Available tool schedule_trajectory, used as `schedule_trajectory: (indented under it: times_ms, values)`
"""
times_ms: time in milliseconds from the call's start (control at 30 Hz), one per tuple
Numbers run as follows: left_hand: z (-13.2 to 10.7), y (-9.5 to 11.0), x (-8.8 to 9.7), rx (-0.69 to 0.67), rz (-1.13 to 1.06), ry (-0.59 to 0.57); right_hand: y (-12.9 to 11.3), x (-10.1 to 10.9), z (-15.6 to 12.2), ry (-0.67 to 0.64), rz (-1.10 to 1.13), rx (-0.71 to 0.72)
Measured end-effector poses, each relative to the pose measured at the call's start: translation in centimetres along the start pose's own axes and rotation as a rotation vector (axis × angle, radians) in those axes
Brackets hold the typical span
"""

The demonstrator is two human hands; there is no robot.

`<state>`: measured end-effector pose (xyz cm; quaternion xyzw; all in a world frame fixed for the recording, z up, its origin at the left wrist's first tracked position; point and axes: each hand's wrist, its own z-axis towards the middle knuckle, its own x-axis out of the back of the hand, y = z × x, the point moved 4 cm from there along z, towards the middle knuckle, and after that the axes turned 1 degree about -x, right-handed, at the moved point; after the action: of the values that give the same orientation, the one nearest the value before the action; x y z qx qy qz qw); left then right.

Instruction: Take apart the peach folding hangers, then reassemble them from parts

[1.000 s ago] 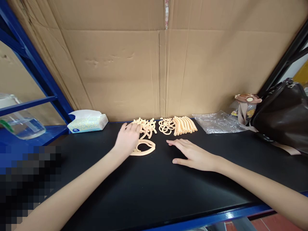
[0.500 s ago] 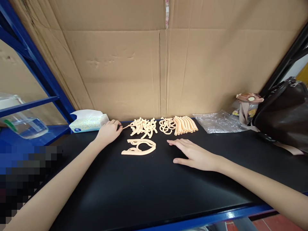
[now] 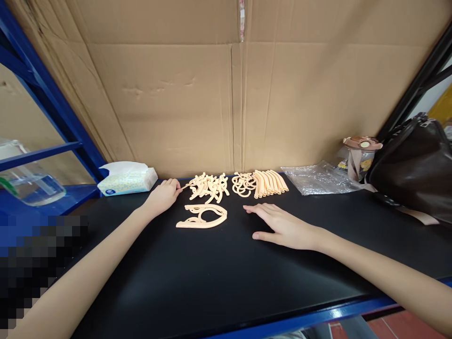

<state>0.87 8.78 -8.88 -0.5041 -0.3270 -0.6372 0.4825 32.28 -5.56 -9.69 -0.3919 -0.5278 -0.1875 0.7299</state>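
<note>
At the far left of the black tabletop, my left hand point(image 3: 165, 194) is closed, its fingertips pinching a thin peach plastic piece point(image 3: 185, 187); most of that piece is hidden by the hand. Just to its right lies a loose heap of peach curved plastic parts point(image 3: 209, 187). In front of the heap, a folded peach hanger point(image 3: 203, 217) lies flat, apart from both hands. My right hand point(image 3: 282, 227) hovers over or rests on the table, palm down, thumb and fingers apart, holding nothing. Beyond it are peach hook pieces point(image 3: 243, 184) and a neat row of peach hanger arms point(image 3: 270, 183).
A tissue pack point(image 3: 127, 178) stands at the back left. Clear plastic wrapping point(image 3: 323, 179) lies at the back right, beside a strapped drink bottle point(image 3: 360, 153) and a dark bag point(image 3: 416, 165). Cardboard point(image 3: 176, 103) walls the back; a blue rail point(image 3: 318, 316) edges the front.
My left hand has shifted slightly, with its fingertips still at the thin peach piece. The view has turned slightly to the right. My right hand stays about where it was.
</note>
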Motion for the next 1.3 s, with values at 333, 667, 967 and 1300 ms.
schedule_trajectory:
  times_ms: [333, 667, 967, 1300]
  values:
    - [0.1, 0.3, 0.5, -0.052, -0.016, 0.035, -0.1, 0.1, 0.0, 0.002, -0.005, 0.010]
    - [-0.5, 2.6, 2.3, -0.066, 0.244, 0.081, 0.1, 0.0, 0.0, 0.006, -0.005, 0.011]
    - [-1.1, 3.9, 3.9, -0.009, 0.352, 0.161, -0.2, 0.2, 0.0, 0.009, 0.002, 0.015]
    - [-2.3, 7.1, 6.4, 0.005, 0.022, 0.335, -0.2, 0.1, 0.0, 0.006, 0.003, 0.009]
